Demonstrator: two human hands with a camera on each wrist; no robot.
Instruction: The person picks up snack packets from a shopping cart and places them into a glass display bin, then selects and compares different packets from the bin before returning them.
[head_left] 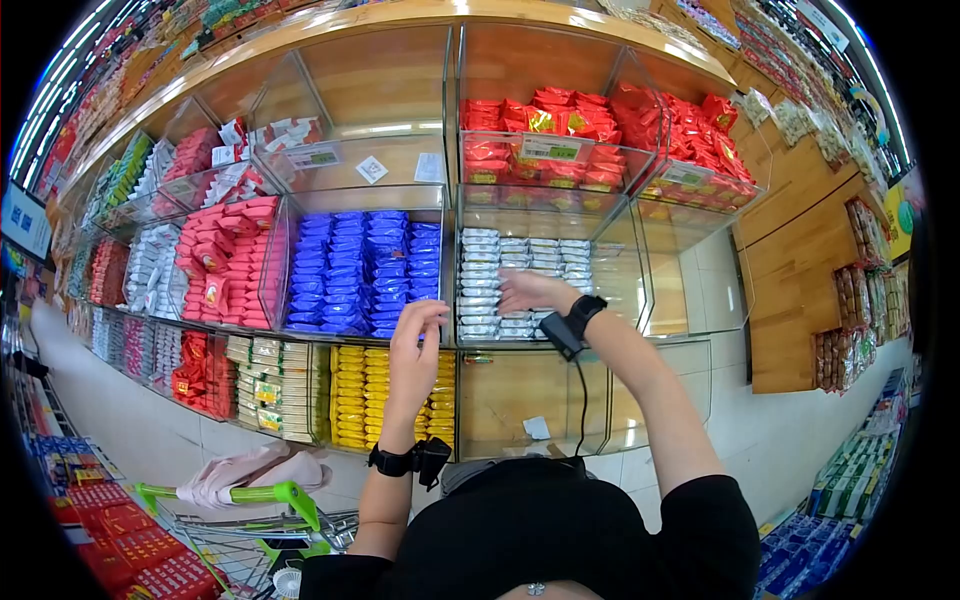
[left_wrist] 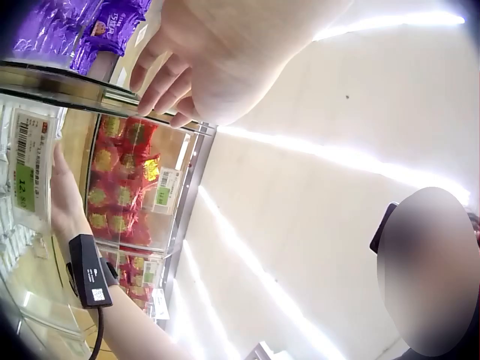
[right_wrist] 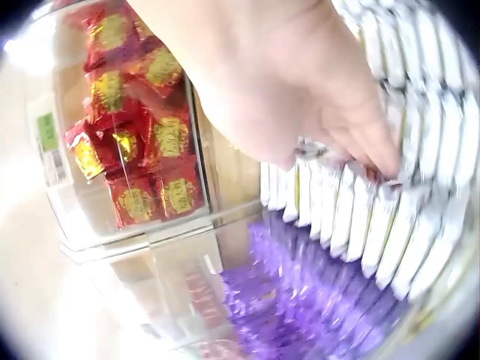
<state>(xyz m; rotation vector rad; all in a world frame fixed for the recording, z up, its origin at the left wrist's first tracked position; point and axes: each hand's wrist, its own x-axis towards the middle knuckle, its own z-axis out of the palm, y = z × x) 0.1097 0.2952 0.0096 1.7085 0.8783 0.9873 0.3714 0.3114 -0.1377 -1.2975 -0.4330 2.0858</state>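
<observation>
1. In the clear bin [head_left: 625, 290] in the middle row of the shop shelving, the white packets [head_left: 490, 285] stand on edge in tight rows. Only their tops can be reached from above.
2. My right hand [head_left: 530, 292] reaches in over the front wall, fingers bent down onto the packet tops. I cannot tell whether they pinch a packet or only press on it.
3. My left hand [head_left: 417, 345] rests at the bin's front rim [left_wrist: 64, 88], fingers loosely bent against it and holding nothing. I judge it a steadying touch while I lean in.
4. A clear divider keeps the blue packets [head_left: 360, 270] just to the left apart from the white ones. Red packets [head_left: 560, 140] fill the bin above and yellow packets [head_left: 370, 390] the one below, one kind to each bin.
5. The trolley's green handle [head_left: 250, 493] sits low at my left side, near enough to reach.
</observation>
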